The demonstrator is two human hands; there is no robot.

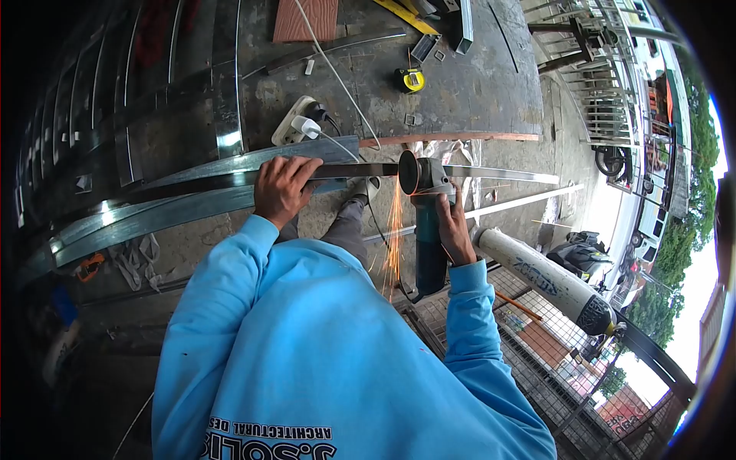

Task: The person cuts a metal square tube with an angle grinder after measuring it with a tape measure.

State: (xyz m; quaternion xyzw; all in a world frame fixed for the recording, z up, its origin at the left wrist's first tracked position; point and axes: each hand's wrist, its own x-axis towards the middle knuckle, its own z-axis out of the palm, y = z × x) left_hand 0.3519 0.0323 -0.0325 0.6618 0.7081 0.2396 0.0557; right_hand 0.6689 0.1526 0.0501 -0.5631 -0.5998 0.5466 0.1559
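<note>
My left hand (282, 188) presses down on a long steel bar (498, 175) that lies across the edge of a metal workbench (460, 84) and sticks out to the right. My right hand (454, 230) grips the body of an angle grinder (426, 230). Its disc (407, 172) meets the bar just right of my left hand, and orange sparks (393, 238) fall downward from the cut. Both arms wear light blue sleeves.
A white power strip (300, 121) with a cable, a yellow tape measure (410, 80), short steel offcuts and a brown board (307, 19) lie on the bench. Long steel strips (153, 218) lie at left. A white cylinder (548, 280) and wire mesh (537, 345) sit lower right.
</note>
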